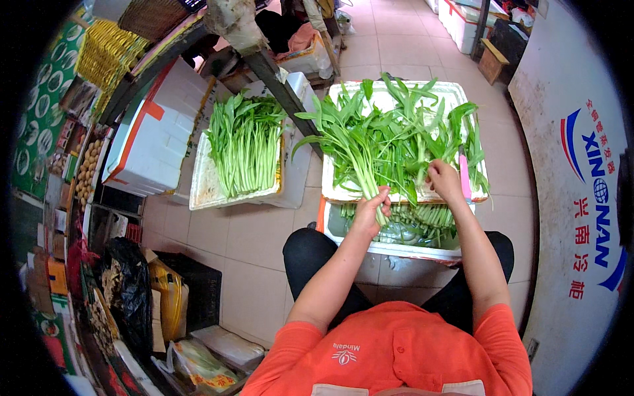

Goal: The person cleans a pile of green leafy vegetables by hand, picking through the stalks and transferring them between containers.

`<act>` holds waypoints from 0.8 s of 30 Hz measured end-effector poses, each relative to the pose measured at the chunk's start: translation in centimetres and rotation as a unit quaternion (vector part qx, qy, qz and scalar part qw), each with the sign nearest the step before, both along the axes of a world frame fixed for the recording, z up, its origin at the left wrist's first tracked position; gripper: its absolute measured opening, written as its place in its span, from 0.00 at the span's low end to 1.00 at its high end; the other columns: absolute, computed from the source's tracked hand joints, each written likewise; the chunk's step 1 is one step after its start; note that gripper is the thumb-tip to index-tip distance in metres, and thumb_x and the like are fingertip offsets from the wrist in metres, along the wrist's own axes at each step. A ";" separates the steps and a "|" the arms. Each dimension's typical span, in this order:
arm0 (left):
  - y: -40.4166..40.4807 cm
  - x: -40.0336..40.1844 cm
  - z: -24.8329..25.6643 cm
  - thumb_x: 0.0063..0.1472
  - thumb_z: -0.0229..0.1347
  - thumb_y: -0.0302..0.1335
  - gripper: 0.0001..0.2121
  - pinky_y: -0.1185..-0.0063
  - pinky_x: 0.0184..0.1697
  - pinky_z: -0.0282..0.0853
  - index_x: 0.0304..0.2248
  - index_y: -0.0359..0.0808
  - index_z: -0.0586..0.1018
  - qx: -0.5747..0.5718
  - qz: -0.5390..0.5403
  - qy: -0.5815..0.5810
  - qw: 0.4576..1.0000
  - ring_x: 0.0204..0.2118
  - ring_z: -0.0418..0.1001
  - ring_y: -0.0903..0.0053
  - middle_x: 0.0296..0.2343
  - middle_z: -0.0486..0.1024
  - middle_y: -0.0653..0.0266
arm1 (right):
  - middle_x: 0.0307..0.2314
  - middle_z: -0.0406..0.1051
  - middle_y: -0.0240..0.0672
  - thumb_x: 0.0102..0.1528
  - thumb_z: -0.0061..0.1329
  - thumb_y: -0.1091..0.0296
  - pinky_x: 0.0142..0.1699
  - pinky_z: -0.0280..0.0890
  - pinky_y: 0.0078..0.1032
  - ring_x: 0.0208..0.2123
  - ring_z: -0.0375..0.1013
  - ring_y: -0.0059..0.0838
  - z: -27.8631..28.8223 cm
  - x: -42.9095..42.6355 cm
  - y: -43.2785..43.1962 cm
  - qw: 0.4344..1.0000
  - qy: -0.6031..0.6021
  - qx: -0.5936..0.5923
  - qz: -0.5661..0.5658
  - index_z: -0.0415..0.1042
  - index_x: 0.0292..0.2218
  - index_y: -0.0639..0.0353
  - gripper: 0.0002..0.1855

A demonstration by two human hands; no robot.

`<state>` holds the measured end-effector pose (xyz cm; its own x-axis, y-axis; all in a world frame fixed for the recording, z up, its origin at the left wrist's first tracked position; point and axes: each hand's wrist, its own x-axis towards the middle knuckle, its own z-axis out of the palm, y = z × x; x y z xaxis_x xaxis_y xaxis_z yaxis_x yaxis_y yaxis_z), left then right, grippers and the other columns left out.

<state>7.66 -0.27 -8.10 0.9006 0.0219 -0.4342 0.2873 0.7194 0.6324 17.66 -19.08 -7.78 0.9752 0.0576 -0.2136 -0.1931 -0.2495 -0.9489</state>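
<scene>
My left hand (372, 212) is closed around the lower stems of a bunch of water spinach (360, 166), its leaves pointing away from me. My right hand (442, 180) is at the front right of a white foam tray (458, 93), fingers curled beside loose leafy stalks (421, 143). Whether those fingers pinch a stalk is hard to make out. Just right of that hand lies a knife with a pink handle (464, 177). Below the tray's front edge, a foam box (391, 250) holds more green stems (431, 218), apparently in water.
On the left, trimmed water spinach (250, 153) lies in rows on a foam lid (205, 185). A dark post (290, 94) rises between there and the tray. A white freezer cabinet (554, 208) flanks my right side. Foam boxes (148, 143) and a black crate (190, 287) stand to the left.
</scene>
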 end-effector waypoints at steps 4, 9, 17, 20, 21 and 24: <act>-0.1 0.0 0.2 0.52 0.52 0.27 0.09 0.85 0.19 0.55 0.33 0.34 0.69 0.012 -0.004 0.007 1.000 0.15 0.57 0.86 0.16 0.64 0.71 | 0.19 0.69 0.46 0.48 0.42 0.70 0.30 0.62 0.31 0.22 0.70 0.39 0.4 0.4 -0.6 0.968 -0.143 -0.182 0.098 0.68 0.29 0.66 0.08; 0.2 -0.1 -0.1 0.52 0.53 0.27 0.10 0.84 0.18 0.56 0.34 0.34 0.69 0.000 0.003 0.007 1.000 0.15 0.58 0.84 0.16 0.64 0.69 | 0.23 0.68 0.49 0.46 0.45 0.69 0.41 0.60 0.30 0.30 0.69 0.45 2.7 1.2 -2.0 0.758 -0.441 -0.449 -0.170 0.68 0.31 0.66 0.11; -0.5 0.0 -0.2 0.52 0.53 0.27 0.10 0.84 0.17 0.57 0.34 0.34 0.69 0.005 0.002 0.004 1.000 0.14 0.59 0.84 0.16 0.65 0.69 | 0.24 0.69 0.51 0.43 0.50 0.63 0.34 0.63 0.37 0.28 0.69 0.48 -0.9 -1.1 1.6 0.935 -0.147 -0.309 0.092 0.63 0.38 0.67 0.22; -0.2 -0.3 0.0 0.52 0.53 0.27 0.09 0.84 0.17 0.57 0.33 0.35 0.69 0.002 0.002 0.006 1.000 0.14 0.59 0.85 0.16 0.65 0.70 | 0.22 0.69 0.50 0.42 0.52 0.60 0.32 0.64 0.36 0.27 0.69 0.47 -1.5 -1.3 2.6 0.946 -0.113 -0.293 0.081 0.58 0.42 0.66 0.29; 0.0 -0.4 0.1 0.52 0.53 0.27 0.08 0.84 0.18 0.56 0.32 0.36 0.69 0.002 0.003 0.008 1.000 0.14 0.58 0.85 0.15 0.64 0.71 | 0.21 0.69 0.49 0.41 0.53 0.58 0.31 0.64 0.35 0.26 0.70 0.46 -1.3 -1.4 2.9 0.950 -0.126 -0.277 0.068 0.56 0.43 0.65 0.32; 0.3 -0.6 0.3 0.52 0.53 0.27 0.08 0.84 0.18 0.56 0.32 0.36 0.69 0.005 0.002 0.000 1.000 0.14 0.59 0.85 0.16 0.64 0.70 | 0.19 0.68 0.45 0.38 0.56 0.58 0.29 0.63 0.32 0.23 0.69 0.43 -0.4 -1.9 3.2 0.970 -0.074 -0.221 0.074 0.60 0.39 0.65 0.30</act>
